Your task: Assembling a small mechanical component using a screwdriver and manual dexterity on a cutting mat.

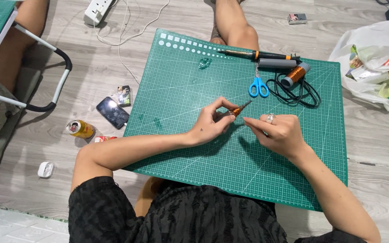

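Note:
My left hand point(213, 122) pinches a small metal rod wound with copper wire point(238, 109) over the middle of a green cutting mat point(181, 90). The rod's grey tip points up and to the right. My right hand point(278, 132), with a ring on one finger, sits just to the right of the rod, its fingers curled and pinched together as if on a thin wire that is too fine to see. Both forearms rest on the mat.
At the mat's far edge lie a soldering iron point(257, 55), blue scissors point(258, 85), a copper wire spool point(295, 74) and a black cable point(300, 94). On the floor at left are a phone point(112, 112), a yellow can point(80, 128) and a power strip point(98, 10). A plastic bag point(377, 63) sits right.

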